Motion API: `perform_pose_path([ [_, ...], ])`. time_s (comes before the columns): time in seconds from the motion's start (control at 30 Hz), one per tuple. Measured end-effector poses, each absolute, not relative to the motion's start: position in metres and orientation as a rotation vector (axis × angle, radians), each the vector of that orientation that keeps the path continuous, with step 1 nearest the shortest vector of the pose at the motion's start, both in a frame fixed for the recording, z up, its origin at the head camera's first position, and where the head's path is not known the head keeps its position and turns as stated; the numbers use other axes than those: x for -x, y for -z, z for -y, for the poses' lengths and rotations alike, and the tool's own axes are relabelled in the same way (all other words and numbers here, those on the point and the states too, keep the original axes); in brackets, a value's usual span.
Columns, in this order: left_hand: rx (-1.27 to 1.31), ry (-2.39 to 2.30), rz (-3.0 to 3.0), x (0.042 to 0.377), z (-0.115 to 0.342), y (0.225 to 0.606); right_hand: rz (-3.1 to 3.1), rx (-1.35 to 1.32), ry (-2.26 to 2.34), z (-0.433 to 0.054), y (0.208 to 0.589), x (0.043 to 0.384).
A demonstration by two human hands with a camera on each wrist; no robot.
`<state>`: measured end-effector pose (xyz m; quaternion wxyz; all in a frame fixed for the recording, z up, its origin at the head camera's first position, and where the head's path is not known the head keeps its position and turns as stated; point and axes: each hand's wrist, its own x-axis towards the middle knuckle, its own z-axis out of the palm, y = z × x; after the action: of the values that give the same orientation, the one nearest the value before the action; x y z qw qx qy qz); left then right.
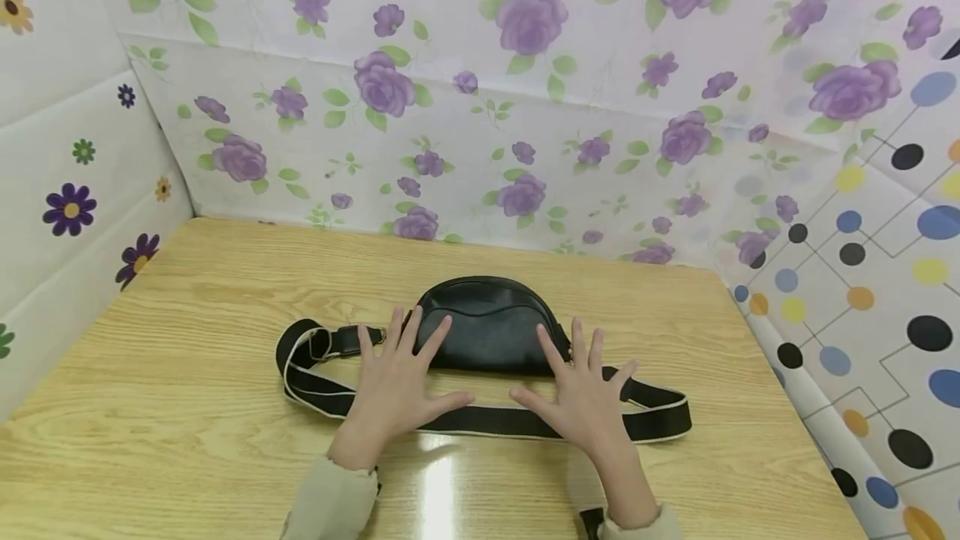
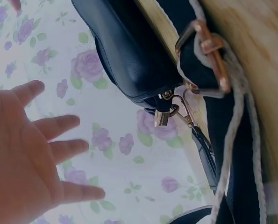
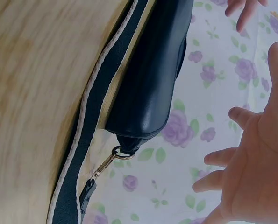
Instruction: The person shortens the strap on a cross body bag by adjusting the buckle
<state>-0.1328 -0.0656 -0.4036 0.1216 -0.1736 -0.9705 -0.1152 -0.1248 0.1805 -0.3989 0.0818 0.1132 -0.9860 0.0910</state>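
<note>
A black half-moon bag lies on the wooden table, its curved side toward the back wall. Its black strap with pale edges loops around the front and both sides. My left hand hovers over the bag's left end with fingers spread, holding nothing. Over the right end, my right hand is spread the same way, also without anything in it. In the left wrist view a metal buckle sits on the strap near a gold clip. Another clip joins strap and bag in the right wrist view.
The wooden table reaches back to a wall cloth with purple flowers. A daisy-patterned cloth stands at the left, and a dotted cloth at the right. Light reflects off the table's front.
</note>
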Motion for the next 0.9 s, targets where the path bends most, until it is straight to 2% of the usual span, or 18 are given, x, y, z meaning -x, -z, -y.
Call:
perform_pose_path([
  [0.9,0.64,0.522,2.784,0.132,0.078,0.409,2.867,-0.459,-0.507,-0.182,0.408,0.124],
])
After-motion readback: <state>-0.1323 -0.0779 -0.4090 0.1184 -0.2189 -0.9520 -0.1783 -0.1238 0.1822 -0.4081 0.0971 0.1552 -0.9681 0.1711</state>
